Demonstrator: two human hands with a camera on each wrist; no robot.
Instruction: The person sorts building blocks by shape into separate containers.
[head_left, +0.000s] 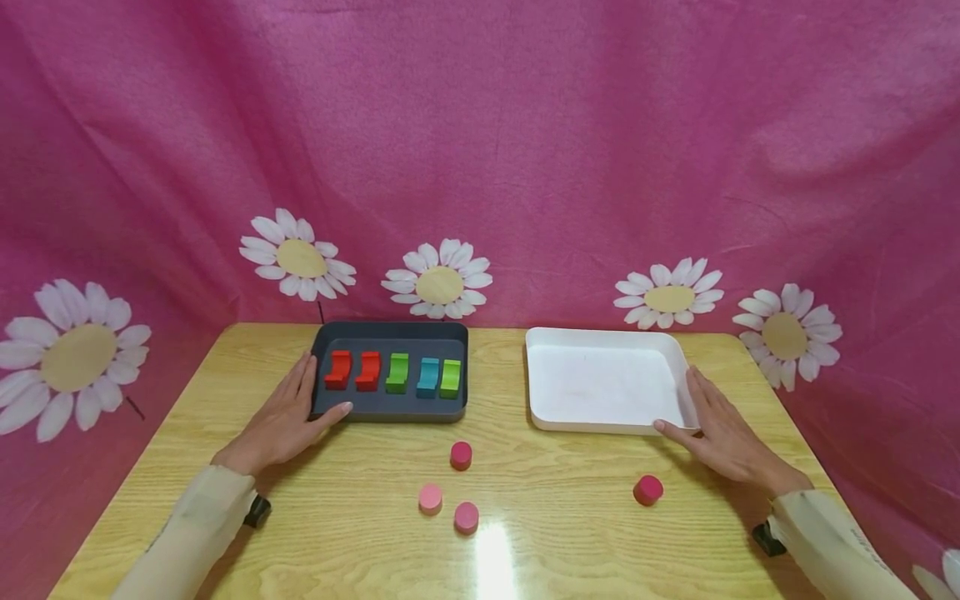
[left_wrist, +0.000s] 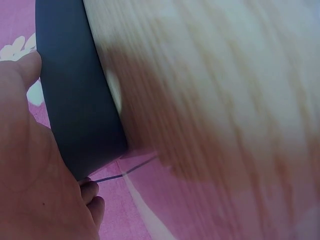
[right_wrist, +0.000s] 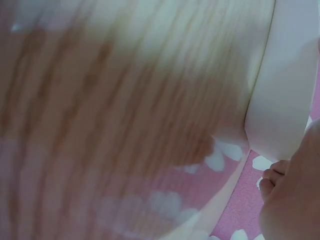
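Observation:
My left hand [head_left: 279, 423] rests against the left front corner of a dark grey tray [head_left: 397, 414], its fingers straight along the side and the thumb over the front rim. Inside that tray stand two red curved blocks [head_left: 368, 372], two green ones [head_left: 397, 373] and a blue one [head_left: 428, 377] in a row. At the right front corner of a white tray [head_left: 592, 379], my right hand [head_left: 727, 437] touches the side with extended fingers, thumb at the front edge. In both wrist views each hand lies beside its tray's wall, partly cut off by the frame.
In front of the trays, a crimson cylinder [head_left: 461, 455] and two pink ones [head_left: 431, 499] lie on the wooden table [head_left: 555, 500]. Another crimson cylinder [head_left: 648, 490] sits near my right hand. A pink cloth with daisies [head_left: 495, 167] hangs behind the table and along its sides.

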